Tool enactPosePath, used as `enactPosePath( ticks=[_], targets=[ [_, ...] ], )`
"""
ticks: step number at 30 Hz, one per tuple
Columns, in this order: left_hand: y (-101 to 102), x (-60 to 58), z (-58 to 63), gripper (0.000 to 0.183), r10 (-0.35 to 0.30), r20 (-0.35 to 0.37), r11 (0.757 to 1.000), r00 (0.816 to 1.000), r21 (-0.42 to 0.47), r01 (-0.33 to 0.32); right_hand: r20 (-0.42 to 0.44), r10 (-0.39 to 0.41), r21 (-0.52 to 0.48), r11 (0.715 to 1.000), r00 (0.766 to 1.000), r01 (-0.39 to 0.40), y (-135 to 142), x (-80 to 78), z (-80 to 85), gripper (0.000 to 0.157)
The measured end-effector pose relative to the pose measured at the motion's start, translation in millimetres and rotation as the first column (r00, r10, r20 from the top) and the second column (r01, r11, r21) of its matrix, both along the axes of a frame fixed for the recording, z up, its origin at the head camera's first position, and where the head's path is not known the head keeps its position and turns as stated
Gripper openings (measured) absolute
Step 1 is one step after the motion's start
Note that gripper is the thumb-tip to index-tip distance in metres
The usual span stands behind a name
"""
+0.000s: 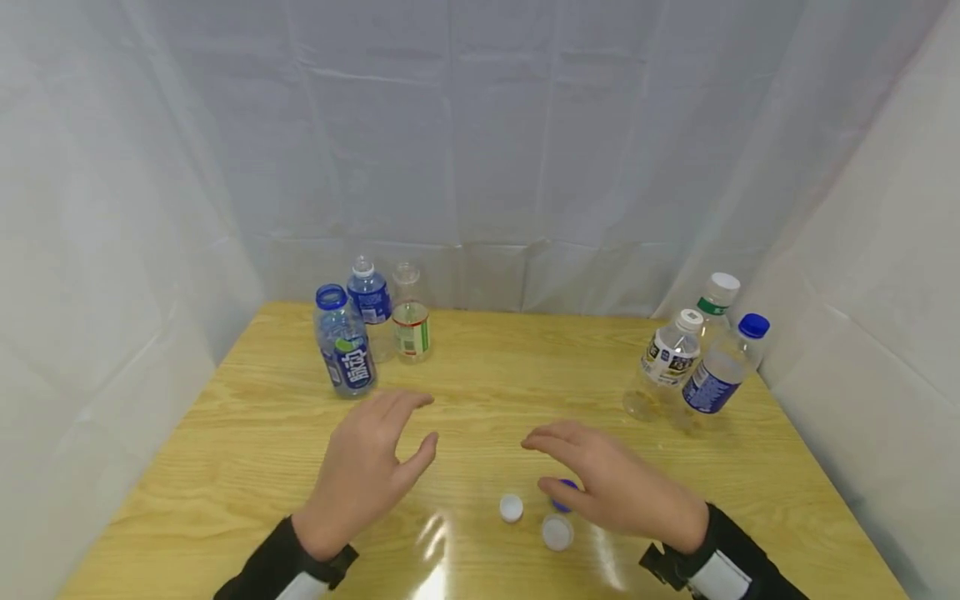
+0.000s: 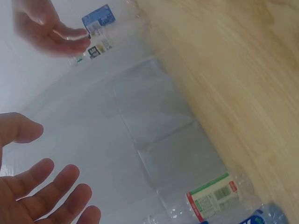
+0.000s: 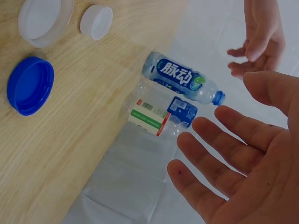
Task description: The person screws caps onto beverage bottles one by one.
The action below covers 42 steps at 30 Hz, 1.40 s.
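My left hand (image 1: 362, 468) hovers over the table with fingers and thumb spread, holding nothing; the blue-tinted bottle (image 1: 347, 346) stands just beyond it. My right hand (image 1: 603, 479), likewise relaxed and empty, is above the loose caps. One blue cap (image 1: 564, 495) is partly hidden by its thumb in the head view. Beside it lie a small white cap (image 1: 512, 507) and a wider whitish cap (image 1: 557, 532). In the right wrist view the blue cap (image 3: 30, 86) lies with its hollow side showing, near the small white cap (image 3: 96, 22).
At the back left, behind the blue-tinted bottle, stand a blue-labelled bottle (image 1: 370, 293) and a green-labelled bottle (image 1: 412, 327). On the right are three capped bottles: white-capped (image 1: 670, 354), blue-capped (image 1: 716, 379) and green-banded (image 1: 717, 300). Pale sheeting (image 1: 487, 150) surrounds the wooden table (image 1: 225, 450).
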<state>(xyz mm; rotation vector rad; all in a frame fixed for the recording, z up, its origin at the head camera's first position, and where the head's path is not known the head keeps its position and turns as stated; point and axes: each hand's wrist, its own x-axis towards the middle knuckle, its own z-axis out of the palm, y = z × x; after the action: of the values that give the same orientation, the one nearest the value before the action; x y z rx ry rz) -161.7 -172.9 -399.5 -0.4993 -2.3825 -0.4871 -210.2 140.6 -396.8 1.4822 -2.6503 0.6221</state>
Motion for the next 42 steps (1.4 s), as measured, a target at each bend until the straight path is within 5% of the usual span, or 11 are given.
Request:
enactPosePath(
  ticks=[6,10,15,21,26,34,42],
  targets=[
    [-21,-32.9,28.6,0.037,0.069,-0.133,0.998,0.989,0.013,-0.068,0.055,-0.025,0.022,0.999,0.998,0.024,4,2.5,-4.1,0.041],
    [-38,-58.1,51.2,0.039,0.161,-0.143,0.987,0.976,-0.003,-0.163,0.099,-0.051,0.054,0.997,0.994,0.045,6,3.4,-4.4,0.042],
    [-56,-88.6,76.1,0.046,0.304,0.02,0.951,0.952,-0.071,-0.302,0.12,-0.057,0.07,0.996,0.991,0.049,8,3.0,-4.7,0.042],
    [-70,-120.4,99.3,0.055,0.387,0.253,0.922,0.887,-0.12,-0.368,0.112,-0.057,0.066,0.997,0.992,0.05,10,2.2,-5.5,0.041],
    [-78,-144.7,105.1,0.062,0.42,0.358,0.907,0.834,-0.171,-0.384,0.059,-0.045,0.043,0.998,0.997,0.043,11,3.5,-7.3,0.039],
    [-83,-171.6,101.6,0.073,0.495,0.45,0.868,0.743,-0.303,-0.395,0.121,-0.077,0.094,0.993,0.99,0.065,13,4.7,-5.7,0.038],
    [-82,-182.3,97.3,0.062,0.528,0.467,0.844,0.71,-0.382,-0.377,0.107,-0.075,0.099,0.993,0.991,0.064,15,5.8,-5.0,0.037]
  ],
)
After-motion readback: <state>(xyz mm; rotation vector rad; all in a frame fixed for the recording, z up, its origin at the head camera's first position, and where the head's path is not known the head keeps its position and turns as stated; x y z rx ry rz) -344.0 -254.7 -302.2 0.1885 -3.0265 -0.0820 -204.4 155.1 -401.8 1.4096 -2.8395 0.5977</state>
